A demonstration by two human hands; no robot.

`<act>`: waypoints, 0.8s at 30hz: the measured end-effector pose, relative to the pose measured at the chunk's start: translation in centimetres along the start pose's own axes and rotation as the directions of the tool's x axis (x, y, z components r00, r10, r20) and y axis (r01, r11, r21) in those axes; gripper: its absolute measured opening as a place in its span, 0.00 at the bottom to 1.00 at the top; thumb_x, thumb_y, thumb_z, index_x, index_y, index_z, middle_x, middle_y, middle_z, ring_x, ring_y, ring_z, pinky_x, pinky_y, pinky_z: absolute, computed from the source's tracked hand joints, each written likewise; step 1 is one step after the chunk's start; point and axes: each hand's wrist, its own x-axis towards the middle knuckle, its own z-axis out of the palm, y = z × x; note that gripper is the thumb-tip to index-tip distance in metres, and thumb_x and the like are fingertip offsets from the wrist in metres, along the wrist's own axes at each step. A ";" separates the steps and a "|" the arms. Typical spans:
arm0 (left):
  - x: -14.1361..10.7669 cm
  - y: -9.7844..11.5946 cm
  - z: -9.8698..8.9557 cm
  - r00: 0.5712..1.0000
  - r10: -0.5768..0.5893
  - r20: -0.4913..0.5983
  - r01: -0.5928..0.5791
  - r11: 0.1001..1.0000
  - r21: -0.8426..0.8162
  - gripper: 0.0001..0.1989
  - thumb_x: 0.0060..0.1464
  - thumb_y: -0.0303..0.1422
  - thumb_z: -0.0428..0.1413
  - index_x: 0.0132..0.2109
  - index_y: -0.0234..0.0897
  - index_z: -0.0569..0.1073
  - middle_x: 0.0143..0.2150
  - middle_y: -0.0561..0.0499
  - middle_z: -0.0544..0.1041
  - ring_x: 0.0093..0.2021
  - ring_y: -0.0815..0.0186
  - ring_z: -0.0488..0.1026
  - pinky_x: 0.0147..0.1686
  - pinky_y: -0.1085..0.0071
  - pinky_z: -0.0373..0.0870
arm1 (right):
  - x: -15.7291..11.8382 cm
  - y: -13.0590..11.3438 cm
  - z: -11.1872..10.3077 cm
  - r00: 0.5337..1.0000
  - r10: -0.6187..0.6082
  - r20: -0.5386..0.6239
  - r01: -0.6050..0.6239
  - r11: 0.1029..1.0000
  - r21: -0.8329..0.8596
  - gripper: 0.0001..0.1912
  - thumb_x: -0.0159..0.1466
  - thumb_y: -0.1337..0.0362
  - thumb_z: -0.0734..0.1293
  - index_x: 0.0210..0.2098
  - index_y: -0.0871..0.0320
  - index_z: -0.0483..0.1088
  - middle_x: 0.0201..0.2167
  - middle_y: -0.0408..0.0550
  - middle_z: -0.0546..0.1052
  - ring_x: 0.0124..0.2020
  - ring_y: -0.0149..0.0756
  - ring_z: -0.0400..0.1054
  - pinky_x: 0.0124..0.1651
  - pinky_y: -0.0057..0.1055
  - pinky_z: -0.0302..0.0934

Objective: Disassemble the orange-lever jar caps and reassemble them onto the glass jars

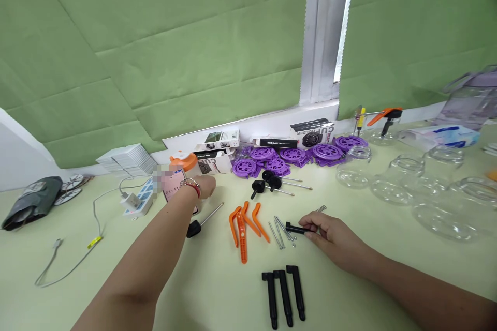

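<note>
- Closest to the near edge of the surface (217,289), three black handles (283,297) lie side by side, their long axes running near to far.
- And here's the right hand (324,230), pinching a fourth black handle (297,228) between thumb and fingers, right of the surface's middle! Its long axis runs crosswise, blocky end pointing left, just beside the metal pins (279,231).
- The right hand is plainly the nearer one; from the left hand (205,186), that handle lies well apart, to the right and closer to the near edge.
- Left of the pins, orange levers (243,238); just beyond the right fingers, a small spring (321,209).
- The left hand is out toward the far edge, beside a phone (176,178); its fingertips are hidden, so I can't tell whether it grasps anything.
- Along the far edge, purple discs (327,152) sit before boxes (313,133), clear jars (396,181) toward the far right corner.
</note>
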 end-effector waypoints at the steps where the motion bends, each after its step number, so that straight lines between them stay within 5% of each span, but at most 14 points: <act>1: -0.6 0.3 -0.6 0.999 0.030 0.035 -0.031 0.999 0.025 0.06 0.31 0.20 0.55 0.17 0.35 0.71 0.19 0.47 0.73 0.26 0.62 0.70 0.31 0.68 0.65 | 0.0 0.0 0.0 1.000 -0.001 0.004 0.001 1.000 -0.003 0.12 0.60 0.62 0.59 0.41 0.54 0.68 0.38 0.47 0.73 0.39 0.37 0.67 0.42 0.33 0.62; 5: -4.0 1.0 -2.7 0.991 0.133 0.002 -0.133 0.988 0.080 0.11 0.37 0.20 0.51 0.27 0.37 0.75 0.31 0.47 0.77 0.34 0.61 0.71 0.35 0.69 0.62 | 0.1 0.1 0.0 1.000 -0.013 0.007 0.013 1.000 -0.008 0.11 0.61 0.61 0.59 0.42 0.54 0.68 0.38 0.47 0.73 0.39 0.37 0.67 0.43 0.33 0.63; 8: -7.4 0.1 -2.9 0.957 0.143 -0.253 -0.144 0.989 0.015 0.09 0.47 0.28 0.49 0.34 0.39 0.74 0.35 0.49 0.77 0.33 0.63 0.71 0.32 0.71 0.62 | -0.1 0.2 0.0 0.999 -0.032 -0.008 0.032 0.998 -0.046 0.11 0.61 0.61 0.59 0.42 0.54 0.68 0.39 0.48 0.73 0.40 0.37 0.67 0.43 0.33 0.63; 12: -11.8 -2.6 -0.7 0.899 -0.176 -0.401 0.107 0.976 -0.188 0.10 0.50 0.36 0.49 0.35 0.39 0.72 0.29 0.51 0.75 0.27 0.64 0.69 0.27 0.71 0.60 | -0.6 -0.3 -0.2 0.993 -0.104 -0.057 0.093 0.982 -0.164 0.10 0.61 0.61 0.60 0.41 0.53 0.69 0.41 0.49 0.73 0.40 0.38 0.67 0.42 0.34 0.64; 15: -13.8 -4.1 1.7 0.847 -0.332 -0.415 0.193 0.920 -0.342 0.13 0.51 0.42 0.49 0.35 0.40 0.72 0.29 0.51 0.76 0.27 0.64 0.69 0.27 0.71 0.61 | 0.3 -2.4 0.0 0.967 -0.247 -0.069 0.221 0.940 -0.261 0.11 0.63 0.61 0.58 0.40 0.54 0.70 0.42 0.51 0.73 0.43 0.40 0.66 0.45 0.35 0.62; 20: -14.5 -4.5 4.6 0.782 -0.516 -0.349 0.244 0.769 -0.591 0.16 0.51 0.46 0.49 0.34 0.38 0.70 0.28 0.50 0.76 0.27 0.64 0.70 0.25 0.72 0.61 | 6.8 -9.7 4.1 0.867 -0.482 0.122 0.494 0.807 -0.324 0.13 0.63 0.66 0.58 0.34 0.56 0.75 0.34 0.49 0.76 0.40 0.37 0.68 0.45 0.34 0.60; 24: -14.2 -4.3 5.9 0.788 -0.518 -0.333 0.277 0.782 -0.559 0.13 0.52 0.44 0.48 0.35 0.40 0.68 0.28 0.51 0.75 0.27 0.63 0.69 0.25 0.71 0.59 | 13.6 -14.3 10.1 0.904 -0.385 0.187 0.427 0.842 -0.330 0.10 0.59 0.66 0.62 0.33 0.56 0.77 0.36 0.46 0.79 0.39 0.35 0.70 0.43 0.28 0.59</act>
